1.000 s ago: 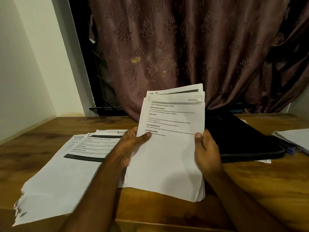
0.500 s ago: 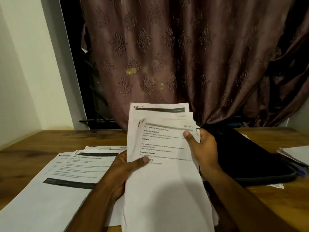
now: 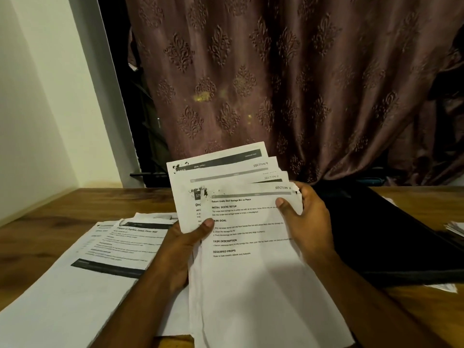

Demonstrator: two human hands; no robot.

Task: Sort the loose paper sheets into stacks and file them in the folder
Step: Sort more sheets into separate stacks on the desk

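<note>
l hand (image 3: 179,249) & r hand (image 3: 305,219) both grip 1 fanned sheaf (image 3: 248,247), approx 4 sheets showing; 1 stack (image 3: 75,285) on desk (image 3: 50,224), 1 folder (image 3: 381,237).

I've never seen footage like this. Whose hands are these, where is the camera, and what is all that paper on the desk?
No machine here: a person wears a camera on the head, looking forward and down, so you see their own two arms. The left hand and right hand both grip a fanned bundle of white printed sheets; the front sheet reads "Section 1". On the brown wooden table, to the left, lies a spread pile of printed pages. To the right lies a flat black folder, and a few more papers show at the far right edge. A patterned mauve curtain hangs behind.
</note>
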